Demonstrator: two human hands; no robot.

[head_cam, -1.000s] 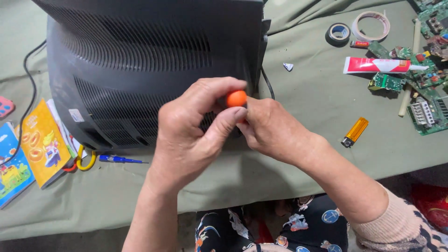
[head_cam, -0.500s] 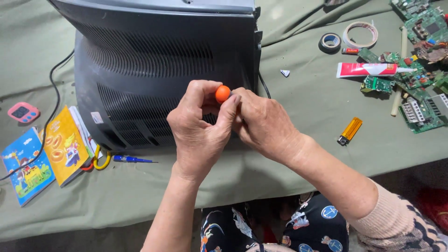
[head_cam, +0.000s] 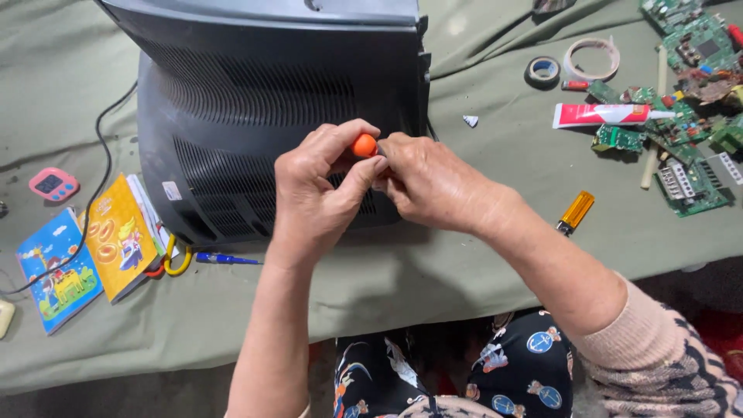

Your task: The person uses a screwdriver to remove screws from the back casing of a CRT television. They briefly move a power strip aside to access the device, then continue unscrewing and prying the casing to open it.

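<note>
Two bare hands meet over a green cloth-covered table (head_cam: pixel 464 271): the left hand (head_cam: pixel 317 193) and right hand (head_cam: pixel 433 182) both pinch one small orange knob (head_cam: pixel 364 145), held against the back of a single dark television set (head_cam: pixel 286 108) just behind them. Left of the hands lie two picture booklets (head_cam: pixel 85 259) and one pink timer (head_cam: pixel 54 184). To the right lie one amber lighter (head_cam: pixel 575 212), one glue tube (head_cam: pixel 604 114), two tape rolls (head_cam: pixel 569 63) and several green circuit boards (head_cam: pixel 681 101).

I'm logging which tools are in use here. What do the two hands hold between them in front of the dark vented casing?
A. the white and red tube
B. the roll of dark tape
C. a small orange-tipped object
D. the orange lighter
C: the left hand and right hand pinch a small orange-tipped object; the orange lighter, white and red tube and dark tape roll lie untouched on the cloth.
</note>
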